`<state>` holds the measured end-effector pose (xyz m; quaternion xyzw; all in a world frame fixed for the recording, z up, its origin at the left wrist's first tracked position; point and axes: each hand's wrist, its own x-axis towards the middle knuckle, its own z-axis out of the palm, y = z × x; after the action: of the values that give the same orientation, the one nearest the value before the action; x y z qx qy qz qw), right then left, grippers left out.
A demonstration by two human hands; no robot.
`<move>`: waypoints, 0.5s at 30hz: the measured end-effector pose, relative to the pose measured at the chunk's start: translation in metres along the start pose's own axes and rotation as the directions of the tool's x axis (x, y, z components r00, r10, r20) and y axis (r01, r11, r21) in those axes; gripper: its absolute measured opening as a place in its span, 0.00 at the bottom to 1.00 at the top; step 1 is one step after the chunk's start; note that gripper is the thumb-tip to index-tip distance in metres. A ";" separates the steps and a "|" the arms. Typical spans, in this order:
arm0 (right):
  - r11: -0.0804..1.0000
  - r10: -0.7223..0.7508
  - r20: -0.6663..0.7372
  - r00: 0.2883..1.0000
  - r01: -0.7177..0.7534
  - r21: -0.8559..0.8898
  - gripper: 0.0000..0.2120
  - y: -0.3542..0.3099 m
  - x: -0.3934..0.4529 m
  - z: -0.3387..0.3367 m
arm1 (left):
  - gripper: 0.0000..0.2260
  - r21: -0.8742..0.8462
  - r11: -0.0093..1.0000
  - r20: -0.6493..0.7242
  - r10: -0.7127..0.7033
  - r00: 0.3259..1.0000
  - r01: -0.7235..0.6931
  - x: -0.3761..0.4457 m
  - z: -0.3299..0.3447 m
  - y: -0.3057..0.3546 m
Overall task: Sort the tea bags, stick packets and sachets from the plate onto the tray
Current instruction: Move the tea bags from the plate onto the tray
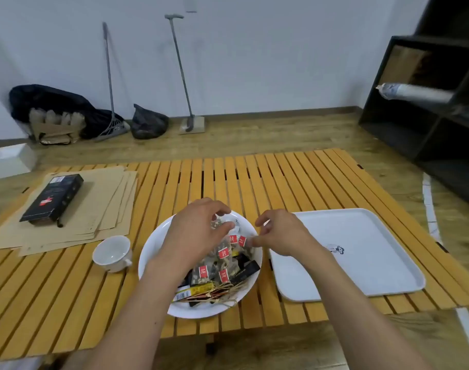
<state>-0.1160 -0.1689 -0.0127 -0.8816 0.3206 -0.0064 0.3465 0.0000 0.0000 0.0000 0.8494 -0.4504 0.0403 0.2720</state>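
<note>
White plate (153, 252) near the slatted table's (281, 172) front edge holds tea bags (224, 253) with red tags reading "Tea", black stick packets (245, 271) and sachets. Left hand (198, 233) pinches something pale in the pile. Right hand (281, 233) hovers with fingers loosely curled, holding nothing. White tray (361, 236) at the right edge carries one small label, unreadable.

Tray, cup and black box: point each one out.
tray (366, 236), head view, bare flat bottom
cup (111, 252), head view, inside of the bowl
black box (53, 198), head view, middle of its top face
</note>
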 end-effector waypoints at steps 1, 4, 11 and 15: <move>1.000 0.000 0.015 1.000 0.000 0.025 0.26 0.002 0.001 0.003 | 0.12 0.001 1.000 -0.008 -0.004 1.000 0.004 0.001 0.004 -0.003; 0.999 -0.040 -0.039 0.998 0.040 0.011 0.17 0.007 0.002 0.015 | 0.12 -0.008 1.000 0.012 -0.027 1.000 0.027 0.004 0.013 -0.012; 0.983 -0.121 -0.207 0.971 0.146 0.111 0.07 0.015 -0.002 0.009 | 0.12 -0.052 0.997 0.051 -0.057 0.997 0.059 -0.002 0.020 -0.016; 0.946 -0.102 -0.339 0.935 0.197 0.258 0.06 0.027 -0.002 -0.020 | 0.15 -0.053 0.995 0.072 -0.077 0.994 0.081 -0.005 0.018 -0.015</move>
<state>-0.1377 -0.1948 -0.0136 -0.8309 0.2996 -0.2230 0.4125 0.0053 0.0012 -0.0232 0.8595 -0.4267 -0.0127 0.2812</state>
